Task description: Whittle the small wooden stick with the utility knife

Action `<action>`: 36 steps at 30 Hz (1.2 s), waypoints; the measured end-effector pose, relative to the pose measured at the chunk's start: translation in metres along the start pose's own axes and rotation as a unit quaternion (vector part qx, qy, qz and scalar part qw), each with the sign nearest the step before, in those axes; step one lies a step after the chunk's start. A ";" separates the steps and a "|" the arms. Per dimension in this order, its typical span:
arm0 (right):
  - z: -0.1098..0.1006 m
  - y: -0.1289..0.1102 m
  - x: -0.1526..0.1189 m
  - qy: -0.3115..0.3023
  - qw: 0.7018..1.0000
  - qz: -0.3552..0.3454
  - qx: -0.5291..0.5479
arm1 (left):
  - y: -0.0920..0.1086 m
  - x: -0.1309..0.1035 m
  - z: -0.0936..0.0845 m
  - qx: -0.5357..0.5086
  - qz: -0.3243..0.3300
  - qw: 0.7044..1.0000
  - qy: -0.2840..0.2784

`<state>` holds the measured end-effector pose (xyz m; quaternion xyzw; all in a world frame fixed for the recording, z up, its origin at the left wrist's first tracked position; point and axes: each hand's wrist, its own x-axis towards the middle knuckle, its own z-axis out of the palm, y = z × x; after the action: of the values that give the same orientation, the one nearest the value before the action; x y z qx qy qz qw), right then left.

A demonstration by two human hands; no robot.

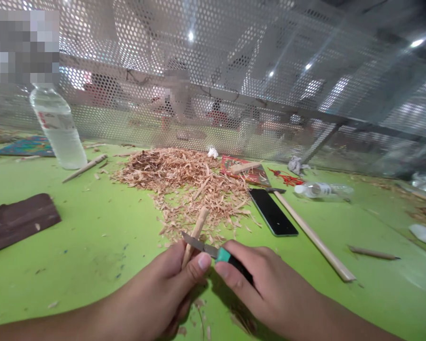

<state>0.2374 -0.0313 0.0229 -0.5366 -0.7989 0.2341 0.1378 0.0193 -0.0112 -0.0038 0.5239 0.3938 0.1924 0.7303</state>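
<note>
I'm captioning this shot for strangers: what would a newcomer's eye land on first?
Probably the big heap of wood shavings in the middle of the green table. Just as striking, nearer the camera, the left hand grips a wooden stick while the right hand holds a knife across it.

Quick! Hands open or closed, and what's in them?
Left hand: closed, holding a slim, pale wooden stick.
Right hand: closed, holding a green-and-black-handled, metal-bladed knife.

The table (110,232) is lime green, the lower-centre stick (200,222) pale tan, the knife (221,255) grey, teal and black, the mid-frame shavings (184,173) pinkish tan.
</note>
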 end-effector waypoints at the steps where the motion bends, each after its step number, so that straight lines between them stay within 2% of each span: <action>1: 0.002 0.001 0.000 0.006 1.000 -0.005 -0.011 | 0.000 0.000 0.000 0.003 0.001 1.000 0.003; 5: 0.007 0.003 -0.002 0.025 0.999 -0.014 -0.042 | 0.001 0.000 0.000 0.009 0.003 1.000 0.000; 7: 0.005 0.000 -0.003 0.015 1.000 -0.001 -0.025 | 0.002 0.000 0.000 0.019 0.021 1.000 -0.004; 10: -0.004 -0.006 -0.004 -0.038 0.996 0.043 0.062 | 0.003 0.000 0.001 0.037 0.060 0.997 -0.005; 12: -0.011 -0.008 -0.003 -0.075 0.983 0.064 0.157 | 0.002 0.001 0.001 0.043 0.075 0.996 -0.005; 14: -0.014 -0.006 -0.001 -0.125 0.950 0.088 0.271 | 0.000 0.002 0.001 0.044 0.082 0.996 -0.014; 18: -0.012 0.004 0.004 -0.223 0.852 0.150 0.451 | -0.004 0.004 -0.001 0.047 0.099 0.993 -0.041; 24: -0.012 0.014 0.011 -0.313 0.732 0.231 0.559 | 0.002 0.007 0.000 0.007 0.160 0.984 -0.075; 26: -0.016 0.016 0.013 -0.342 0.700 0.246 0.577 | 0.002 0.008 -0.001 -0.011 0.153 0.985 -0.082; 27: -0.018 0.016 0.013 -0.343 0.692 0.246 0.585 | 0.002 0.007 -0.001 -0.013 0.136 0.987 -0.081; 29: -0.022 0.017 0.013 -0.317 0.706 0.234 0.589 | 0.000 0.006 -0.003 -0.008 0.092 0.993 -0.072; 30: -0.024 0.016 0.012 -0.290 0.729 0.219 0.580 | -0.001 0.006 -0.004 -0.006 0.076 0.995 -0.067; 34: -0.026 0.011 0.008 -0.139 0.881 0.124 0.434 | -0.002 0.004 -0.005 -0.011 0.042 0.998 -0.050; 35: -0.026 0.010 0.007 -0.093 0.909 0.103 0.392 | -0.002 0.004 -0.004 -0.016 0.034 0.998 -0.045; 36: -0.025 0.010 0.007 -0.057 0.925 0.088 0.365 | -0.001 0.004 -0.004 -0.020 0.024 0.999 -0.041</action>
<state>0.2542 -0.0158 0.0391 -0.5028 -0.6141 0.5511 0.2576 0.0186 -0.0067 -0.0071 0.5261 0.3471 0.1958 0.7513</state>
